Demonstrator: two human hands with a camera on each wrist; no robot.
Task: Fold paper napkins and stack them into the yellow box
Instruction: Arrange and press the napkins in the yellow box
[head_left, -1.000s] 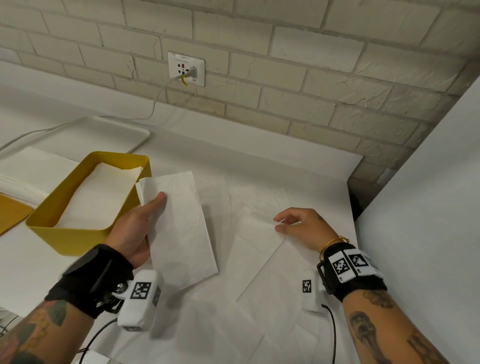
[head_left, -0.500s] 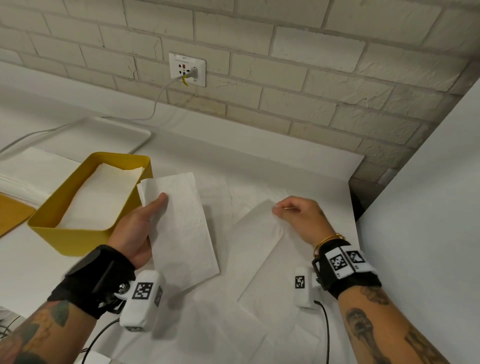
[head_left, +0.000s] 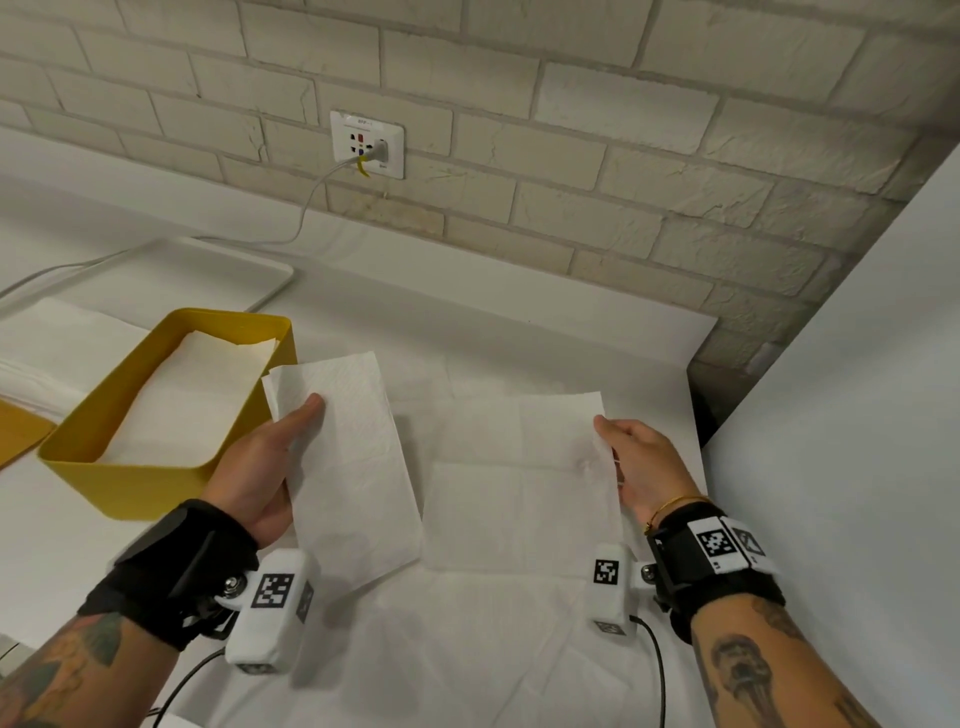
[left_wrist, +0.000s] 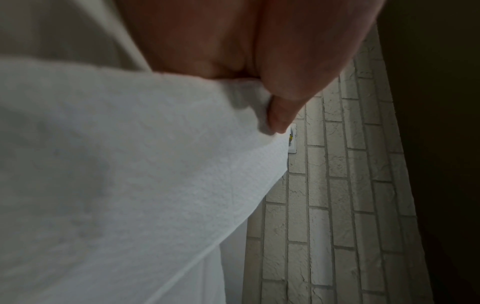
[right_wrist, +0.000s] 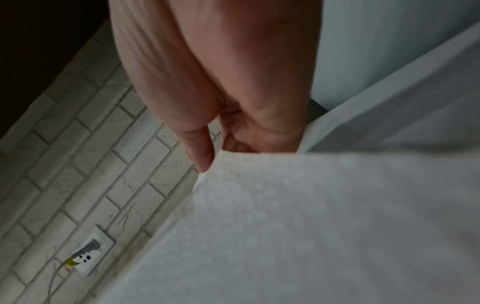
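The left hand (head_left: 260, 478) is holding a folded napkin (head_left: 348, 467) just beside the right wall of the yellow box (head_left: 130, 483), with the thumb lying on top of the paper and the other fingers hidden under it. The right hand (head_left: 639, 467) is pinching the right edge of an open napkin (head_left: 519, 493), which is lifting off the loose napkins spread on the worktop (head_left: 467, 322). The box is already carrying folded napkins (head_left: 197, 384) inside. I judge the paper to be very light, soft and limp: it is bending under its own weight, and it can tear or crease if it is pulled hard. So it is better to take it at an edge or a corner, with a gentle pinch, and to support the folded piece from below. The head view is showing both hands, the box and how the sheets lie. The left wrist view is showing only the thumb pressing into the embossed paper; the box is not visible there. The right wrist view is showing the thumb (right_wrist: 200, 150) meeting the curled fingers at the napkin's edge, which the head view is showing less clearly.
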